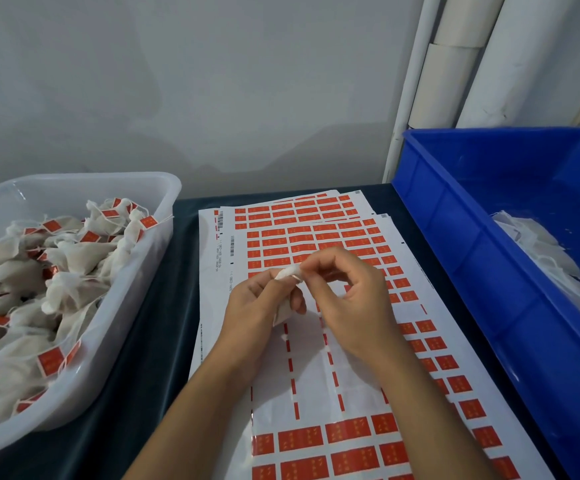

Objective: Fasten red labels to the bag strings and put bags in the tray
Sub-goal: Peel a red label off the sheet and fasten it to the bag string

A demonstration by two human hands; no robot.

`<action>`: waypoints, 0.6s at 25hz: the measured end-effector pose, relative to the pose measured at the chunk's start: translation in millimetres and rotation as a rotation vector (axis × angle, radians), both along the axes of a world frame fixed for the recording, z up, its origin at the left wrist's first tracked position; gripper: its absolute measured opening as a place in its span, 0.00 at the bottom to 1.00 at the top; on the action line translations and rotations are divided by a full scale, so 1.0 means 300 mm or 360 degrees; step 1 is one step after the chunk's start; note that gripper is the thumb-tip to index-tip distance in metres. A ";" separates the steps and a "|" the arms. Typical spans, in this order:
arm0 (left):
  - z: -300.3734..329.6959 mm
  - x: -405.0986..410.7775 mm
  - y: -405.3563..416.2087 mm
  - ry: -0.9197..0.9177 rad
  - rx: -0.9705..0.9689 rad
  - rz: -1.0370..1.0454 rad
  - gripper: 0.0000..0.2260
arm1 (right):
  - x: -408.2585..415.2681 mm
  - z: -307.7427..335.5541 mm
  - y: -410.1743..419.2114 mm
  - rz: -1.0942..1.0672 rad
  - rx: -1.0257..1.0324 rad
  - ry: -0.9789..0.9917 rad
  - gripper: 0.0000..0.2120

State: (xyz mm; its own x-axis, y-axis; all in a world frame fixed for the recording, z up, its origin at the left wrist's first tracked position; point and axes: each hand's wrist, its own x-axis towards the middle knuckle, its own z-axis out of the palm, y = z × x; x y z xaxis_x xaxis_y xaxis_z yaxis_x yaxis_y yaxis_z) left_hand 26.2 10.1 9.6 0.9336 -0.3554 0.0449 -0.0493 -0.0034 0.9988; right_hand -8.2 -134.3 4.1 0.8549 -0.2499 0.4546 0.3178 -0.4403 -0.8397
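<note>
While both hands are working close together over the label sheets, the left hand (pixel 259 299) is gripping a small white bag (pixel 290 271), its fingers curled round the body, and the right hand (pixel 347 292) is pinching at the bag's gathered top, thumb and fingertips closed there; whether it is pinching the string itself is too fine to tell. The bag is sitting between the two hands, just above the sheet of red labels (pixel 347 441) lying under the wrists. It is looking light, soft and easily crushed, a thin fabric pouch, so the body is best held loosely and the string taken near the neck; the labels, being sticky, will likely cling to fingertips. Well to the left of the left hand, the clear tray (pixel 164 195) is holding a heap of finished bags (pixel 74 258) with red tags. To the right of the right hand, a blue bin (pixel 454 216) is holding untagged bags (pixel 541 251). Everything is resting on a dark cloth-covered table (pixel 150 341) against a pale grey wall (pixel 212 81), with white pipes (pixel 454 64) standing beyond the bin.
</note>
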 end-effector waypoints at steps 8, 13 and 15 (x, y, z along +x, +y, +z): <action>-0.017 0.010 0.006 0.0101 -0.0103 0.0033 0.17 | -0.006 0.002 0.008 0.0063 -0.0139 -0.0018 0.06; -0.016 0.012 0.014 0.0124 -0.0150 -0.0020 0.13 | -0.008 -0.004 0.008 -0.0037 -0.0250 -0.0054 0.06; -0.020 0.016 0.013 0.0146 -0.0147 -0.0017 0.11 | -0.009 -0.011 0.012 -0.0050 -0.0313 -0.0050 0.05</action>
